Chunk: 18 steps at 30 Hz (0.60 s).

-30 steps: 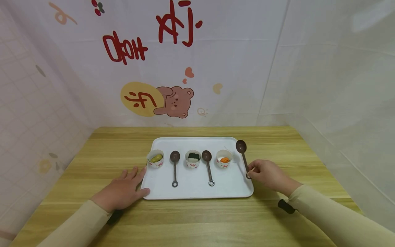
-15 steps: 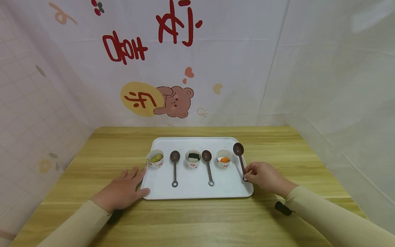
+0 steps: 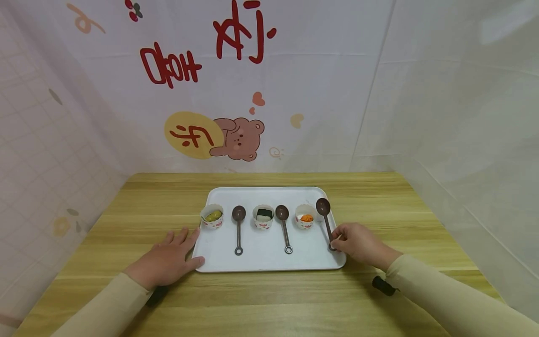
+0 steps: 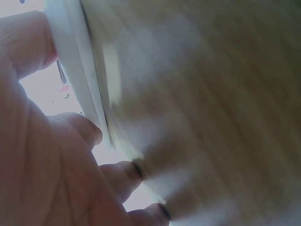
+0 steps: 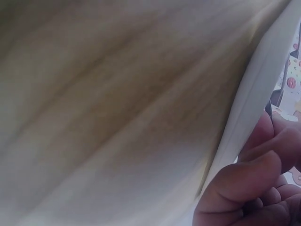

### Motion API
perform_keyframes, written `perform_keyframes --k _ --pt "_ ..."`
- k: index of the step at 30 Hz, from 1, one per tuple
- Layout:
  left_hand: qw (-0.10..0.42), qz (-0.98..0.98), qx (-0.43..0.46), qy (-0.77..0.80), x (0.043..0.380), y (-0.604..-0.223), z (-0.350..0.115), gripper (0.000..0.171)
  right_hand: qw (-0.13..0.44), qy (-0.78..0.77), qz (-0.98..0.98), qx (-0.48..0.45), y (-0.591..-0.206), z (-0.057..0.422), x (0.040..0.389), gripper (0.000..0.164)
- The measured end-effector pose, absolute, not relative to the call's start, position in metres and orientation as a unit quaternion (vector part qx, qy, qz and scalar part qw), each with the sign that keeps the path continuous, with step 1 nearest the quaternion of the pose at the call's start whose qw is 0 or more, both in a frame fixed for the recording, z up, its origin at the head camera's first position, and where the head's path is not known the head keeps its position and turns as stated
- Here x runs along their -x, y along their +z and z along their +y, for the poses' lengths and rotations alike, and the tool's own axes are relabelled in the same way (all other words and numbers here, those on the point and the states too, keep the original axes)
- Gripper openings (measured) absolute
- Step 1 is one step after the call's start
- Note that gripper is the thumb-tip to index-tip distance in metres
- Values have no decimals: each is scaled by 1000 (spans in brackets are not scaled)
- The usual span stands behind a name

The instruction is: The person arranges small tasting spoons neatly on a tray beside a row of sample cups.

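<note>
My right hand [image 3: 358, 242] pinches the handle end of a brown spoon [image 3: 323, 207] at the right side of a white tray [image 3: 263, 260]. The spoon's bowl points away from me, right of a paper cup [image 3: 305, 223] with orange food. With fingers spread, my left hand [image 3: 166, 260] rests at the tray's left edge, thumb and a fingertip touching the rim. Two more brown spoons lie on the tray: a left spoon [image 3: 238, 214] and a middle spoon [image 3: 282, 213]. Between them stands a paper cup [image 3: 263, 224] holding a white and dark-green piece. In the right wrist view, curled fingers [image 5: 254, 179] hide the handle.
A paper cup [image 3: 212, 223] with green food stands at the tray's left end. Beneath everything lies a wooden table [image 3: 269, 304]. A white printed cloth [image 3: 320, 84] hangs behind the table, and pale cloth walls enclose both sides.
My right hand has moved the spoon left and slightly toward me, from the tray's right rim to over the tray. The left hand, the cups and the other spoons have not moved.
</note>
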State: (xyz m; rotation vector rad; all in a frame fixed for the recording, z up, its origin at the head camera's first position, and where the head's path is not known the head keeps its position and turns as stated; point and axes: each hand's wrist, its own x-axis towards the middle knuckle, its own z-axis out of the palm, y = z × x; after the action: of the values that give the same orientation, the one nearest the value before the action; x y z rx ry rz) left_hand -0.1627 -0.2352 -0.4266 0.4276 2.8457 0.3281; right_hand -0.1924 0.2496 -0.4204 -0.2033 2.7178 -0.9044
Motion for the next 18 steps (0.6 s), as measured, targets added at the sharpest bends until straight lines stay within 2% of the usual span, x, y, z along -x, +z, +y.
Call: perform_keyframes --k 18 --pt "124 975 -147 112 163 -428 -235 88 131 -292 944 82 -425 245 195 5"
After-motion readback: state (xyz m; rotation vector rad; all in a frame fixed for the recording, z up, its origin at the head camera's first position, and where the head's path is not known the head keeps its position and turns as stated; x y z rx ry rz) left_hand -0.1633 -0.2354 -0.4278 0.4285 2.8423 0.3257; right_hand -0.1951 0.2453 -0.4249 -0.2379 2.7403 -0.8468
